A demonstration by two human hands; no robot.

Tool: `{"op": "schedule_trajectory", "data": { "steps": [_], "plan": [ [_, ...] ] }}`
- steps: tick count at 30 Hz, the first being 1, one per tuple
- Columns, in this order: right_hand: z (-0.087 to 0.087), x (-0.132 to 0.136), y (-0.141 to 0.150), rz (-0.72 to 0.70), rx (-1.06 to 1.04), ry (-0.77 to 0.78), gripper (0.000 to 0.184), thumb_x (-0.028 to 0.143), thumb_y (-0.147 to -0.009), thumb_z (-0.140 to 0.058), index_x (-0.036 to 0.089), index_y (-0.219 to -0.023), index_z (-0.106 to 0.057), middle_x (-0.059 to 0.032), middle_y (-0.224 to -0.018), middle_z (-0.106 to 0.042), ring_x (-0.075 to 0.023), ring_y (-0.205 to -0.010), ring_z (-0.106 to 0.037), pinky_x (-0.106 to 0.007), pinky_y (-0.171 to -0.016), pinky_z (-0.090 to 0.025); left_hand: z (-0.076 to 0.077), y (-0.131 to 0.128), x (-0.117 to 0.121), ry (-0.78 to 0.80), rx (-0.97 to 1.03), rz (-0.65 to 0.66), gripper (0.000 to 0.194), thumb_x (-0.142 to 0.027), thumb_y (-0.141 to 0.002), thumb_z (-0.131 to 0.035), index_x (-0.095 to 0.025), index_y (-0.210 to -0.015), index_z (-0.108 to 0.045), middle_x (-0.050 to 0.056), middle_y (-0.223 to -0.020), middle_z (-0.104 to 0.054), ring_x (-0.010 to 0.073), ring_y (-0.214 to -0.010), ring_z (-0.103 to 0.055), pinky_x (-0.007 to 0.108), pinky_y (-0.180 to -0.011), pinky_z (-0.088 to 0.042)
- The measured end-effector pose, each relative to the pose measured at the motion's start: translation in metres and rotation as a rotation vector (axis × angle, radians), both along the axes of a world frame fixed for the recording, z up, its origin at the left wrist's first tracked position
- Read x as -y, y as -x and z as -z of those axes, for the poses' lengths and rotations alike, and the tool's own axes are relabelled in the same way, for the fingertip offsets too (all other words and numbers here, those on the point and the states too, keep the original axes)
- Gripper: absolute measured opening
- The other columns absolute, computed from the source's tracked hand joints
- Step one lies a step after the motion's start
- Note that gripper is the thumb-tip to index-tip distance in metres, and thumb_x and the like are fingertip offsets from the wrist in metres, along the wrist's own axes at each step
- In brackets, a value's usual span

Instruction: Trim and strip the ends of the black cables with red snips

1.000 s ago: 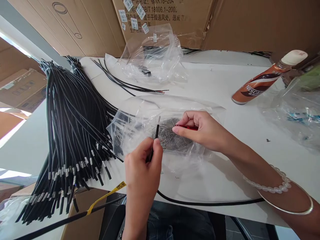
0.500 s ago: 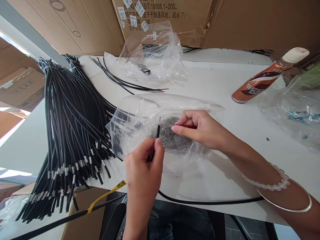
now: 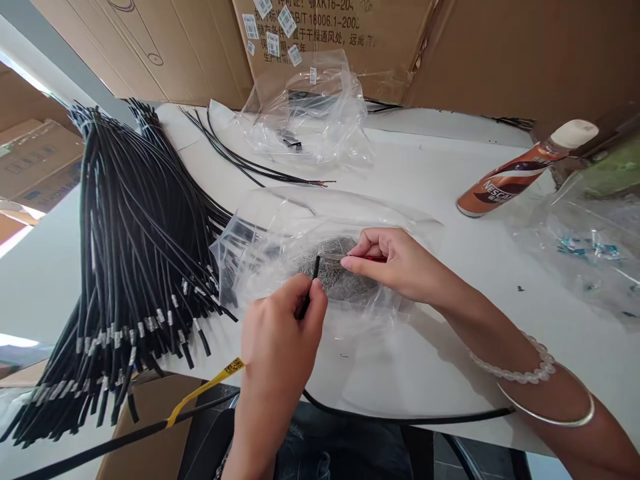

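Note:
My left hand [image 3: 283, 333] is closed on a black cable [image 3: 316, 268], whose cut end sticks up between thumb and forefinger. In the fingers of my right hand [image 3: 387, 261] is a slim pair of tweezers [image 3: 331, 257] with a red handle. Its metal tips reach to the cable end; whether they touch it I cannot tell. Just behind and below both hands, an opened clear plastic bag [image 3: 265, 257] holds a heap of fine silvery metal pieces [image 3: 345, 283].
A thick bundle of black cables [image 3: 145, 220] covers the left side. Several thin cables [image 3: 250, 167] and another clear bag [image 3: 310, 127] lie at the back before cardboard boxes [image 3: 325, 33]. To the right stand a Nescafé bottle [image 3: 510, 183] and a crumpled plastic bag [image 3: 590, 247].
The thin metal piece upright at the cable end is no longer visible there. The tweezers tips remain close to the cable. The view has shifted slightly; both hands stay nearly in place.

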State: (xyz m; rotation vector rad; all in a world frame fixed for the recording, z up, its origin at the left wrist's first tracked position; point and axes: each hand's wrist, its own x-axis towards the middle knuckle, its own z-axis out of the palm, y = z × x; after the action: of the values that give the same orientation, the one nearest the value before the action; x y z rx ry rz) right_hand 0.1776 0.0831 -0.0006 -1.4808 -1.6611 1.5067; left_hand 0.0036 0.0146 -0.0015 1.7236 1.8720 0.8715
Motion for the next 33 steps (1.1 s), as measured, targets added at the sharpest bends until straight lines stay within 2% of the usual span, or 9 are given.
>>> {"op": "schedule_trajectory", "data": {
  "steps": [10,18,26,33],
  "plan": [
    [-0.003,0.0,0.0,0.019,0.011,0.053,0.031,0.041,-0.075,-0.076,0.017,-0.075,-0.057,0.003,-0.062,-0.055,-0.0089,-0.056,-0.044,-0.023,-0.053,-0.028,-0.005,0.0,-0.002,0.139,-0.066,0.009,0.037,-0.034,-0.087,-0.044,-0.021,-0.056,-0.028,-0.006,-0.044,-0.023,0.0116,-0.045,-0.02,0.029,-0.048,-0.017],
    [-0.002,-0.001,0.0,0.014,0.017,0.014,0.031,0.043,-0.076,-0.072,0.017,-0.074,-0.056,0.0018,-0.068,-0.054,-0.01,-0.06,-0.045,-0.024,-0.056,-0.029,-0.007,-0.001,-0.004,0.212,-0.127,-0.011,0.036,-0.031,-0.088,-0.044,-0.021,-0.058,-0.027,-0.006,-0.046,-0.025,0.0128,-0.045,-0.019,0.03,-0.05,-0.015],
    [0.0,-0.002,-0.004,-0.005,0.115,0.033,0.035,0.052,-0.078,-0.065,0.018,-0.076,-0.055,0.0007,-0.067,-0.057,-0.0106,-0.06,-0.046,-0.025,-0.056,-0.032,-0.011,0.002,-0.003,0.251,-0.162,0.014,0.036,-0.03,-0.091,-0.042,-0.022,-0.059,-0.028,-0.005,-0.047,-0.027,0.0136,-0.045,-0.026,0.03,-0.05,-0.017],
    [0.0,-0.003,-0.005,-0.024,0.148,0.049,0.034,0.051,-0.076,-0.067,0.018,-0.078,-0.057,0.0013,-0.066,-0.057,-0.0111,-0.06,-0.048,-0.025,-0.057,-0.033,-0.012,0.001,-0.003,0.277,-0.211,0.011,0.034,-0.03,-0.091,-0.043,-0.021,-0.06,-0.031,-0.004,-0.047,-0.03,0.0139,-0.045,-0.024,0.032,-0.051,-0.014]
  ]
}}
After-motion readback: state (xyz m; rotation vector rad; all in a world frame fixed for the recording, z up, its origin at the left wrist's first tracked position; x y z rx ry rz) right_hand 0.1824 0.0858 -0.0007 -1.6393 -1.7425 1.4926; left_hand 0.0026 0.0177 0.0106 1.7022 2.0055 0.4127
